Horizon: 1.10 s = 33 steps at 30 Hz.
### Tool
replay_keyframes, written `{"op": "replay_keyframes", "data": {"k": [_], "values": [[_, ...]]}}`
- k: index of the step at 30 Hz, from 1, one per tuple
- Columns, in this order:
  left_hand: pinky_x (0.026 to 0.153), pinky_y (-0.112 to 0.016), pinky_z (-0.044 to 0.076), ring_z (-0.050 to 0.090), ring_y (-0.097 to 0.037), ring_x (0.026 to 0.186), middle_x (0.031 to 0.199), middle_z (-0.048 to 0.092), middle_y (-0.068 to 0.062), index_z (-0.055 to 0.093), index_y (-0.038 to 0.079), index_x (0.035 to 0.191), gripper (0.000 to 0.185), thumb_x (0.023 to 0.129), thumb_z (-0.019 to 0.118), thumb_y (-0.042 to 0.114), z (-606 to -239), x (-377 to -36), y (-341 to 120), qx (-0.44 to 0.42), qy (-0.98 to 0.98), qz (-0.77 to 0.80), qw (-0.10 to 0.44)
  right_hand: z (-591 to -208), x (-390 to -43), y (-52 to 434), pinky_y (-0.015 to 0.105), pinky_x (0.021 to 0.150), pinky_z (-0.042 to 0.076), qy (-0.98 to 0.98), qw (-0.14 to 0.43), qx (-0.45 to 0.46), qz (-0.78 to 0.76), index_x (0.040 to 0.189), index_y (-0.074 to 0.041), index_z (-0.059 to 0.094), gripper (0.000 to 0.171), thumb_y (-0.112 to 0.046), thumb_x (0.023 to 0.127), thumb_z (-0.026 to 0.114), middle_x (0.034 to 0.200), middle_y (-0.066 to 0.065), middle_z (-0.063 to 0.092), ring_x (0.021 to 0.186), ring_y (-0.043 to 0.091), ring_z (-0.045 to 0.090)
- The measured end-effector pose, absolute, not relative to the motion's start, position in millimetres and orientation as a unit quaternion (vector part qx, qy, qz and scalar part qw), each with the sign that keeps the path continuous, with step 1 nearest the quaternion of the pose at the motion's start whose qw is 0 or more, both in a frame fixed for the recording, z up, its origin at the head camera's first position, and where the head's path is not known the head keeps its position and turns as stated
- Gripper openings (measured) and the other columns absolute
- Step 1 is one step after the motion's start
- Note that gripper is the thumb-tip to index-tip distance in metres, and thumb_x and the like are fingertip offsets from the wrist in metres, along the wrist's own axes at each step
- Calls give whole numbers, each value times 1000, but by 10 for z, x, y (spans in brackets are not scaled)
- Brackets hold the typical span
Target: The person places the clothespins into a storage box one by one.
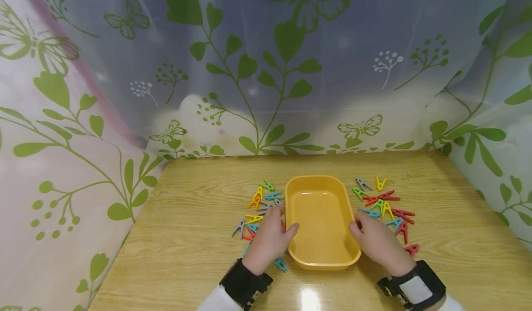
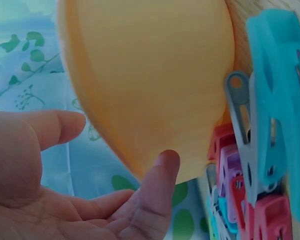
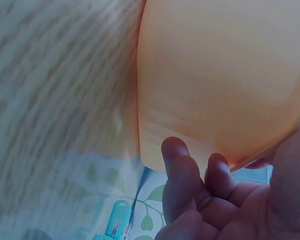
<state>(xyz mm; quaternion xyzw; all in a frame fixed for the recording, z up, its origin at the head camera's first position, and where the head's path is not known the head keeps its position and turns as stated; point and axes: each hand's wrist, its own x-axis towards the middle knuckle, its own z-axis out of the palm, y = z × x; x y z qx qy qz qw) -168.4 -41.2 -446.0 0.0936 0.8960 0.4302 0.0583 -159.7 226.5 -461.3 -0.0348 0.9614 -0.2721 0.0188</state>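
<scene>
An orange-yellow plastic basin [image 1: 320, 223] stands on the wooden table between both hands, with nothing in it. At its left side is my left hand [image 1: 272, 237], thumb raised over the rim. The left wrist view shows that thumb apart from the rim, while a fingertip [image 2: 169, 160] meets the outer wall. My right hand [image 1: 380, 242] grips the right rim, thumb over the edge and fingers against the outside, as the right wrist view shows. Clothespins lie close beside both hands, among them a teal clothespin [image 2: 280, 100] and a grey clothespin [image 2: 242, 115].
Several coloured clothespins lie scattered left of the basin, including a yellow clothespin [image 1: 258, 194]. More lie on the right, including a red clothespin [image 1: 403, 215] and a grey clothespin [image 1: 363, 184]. A leaf-and-butterfly patterned curtain [image 1: 257, 71] encloses the table's back and sides.
</scene>
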Motion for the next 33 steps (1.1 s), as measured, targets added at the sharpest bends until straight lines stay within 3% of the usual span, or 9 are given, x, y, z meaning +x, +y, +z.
{"op": "replay_keyframes", "data": {"k": [4,6,12,15,22,33], "values": [[94,-43,55,60,-29,119,139,54,-19,45,-3,149,61,100,68,26,-4517,-1707,-382,90,904,415,38,-4616,-1597,2247,28,54,35,961,23,-32,-272,95,-9,54,19,-25,105,50,71,2,48,61,16,46],[100,-48,53,57,-34,126,138,54,-21,45,-5,148,60,101,68,24,-4541,-1722,-376,90,903,419,34,-4616,-1598,2237,28,54,35,961,27,-29,-273,96,-9,55,19,-25,105,50,71,3,49,61,16,47],[105,-52,49,55,-37,128,138,53,-24,44,-7,147,57,102,65,19,-4575,-1758,-351,82,906,414,29,-4621,-1608,2225,28,54,35,961,26,-30,-275,96,-9,55,19,-25,105,50,72,2,49,61,16,47],[101,-51,51,58,-36,122,136,54,-25,45,-9,146,54,101,65,14,-4585,-1773,-341,75,908,412,24,-4624,-1611,2226,28,54,35,961,20,-33,-274,94,-10,55,19,-25,105,50,71,2,49,61,16,46],[76,-38,55,59,-23,95,116,58,-18,48,-9,143,51,100,65,11,-4640,-1813,-345,56,890,451,40,-4616,-1602,2227,28,54,35,960,23,-29,-276,96,-9,55,19,-24,105,49,72,2,49,61,16,46],[79,-40,54,55,-22,93,114,56,-17,48,-9,141,47,100,63,7,-4701,-1852,-332,47,860,504,58,-4622,-1587,2258,27,54,35,959,28,-23,-282,98,-9,55,20,-25,106,48,72,2,49,61,16,47]]}}
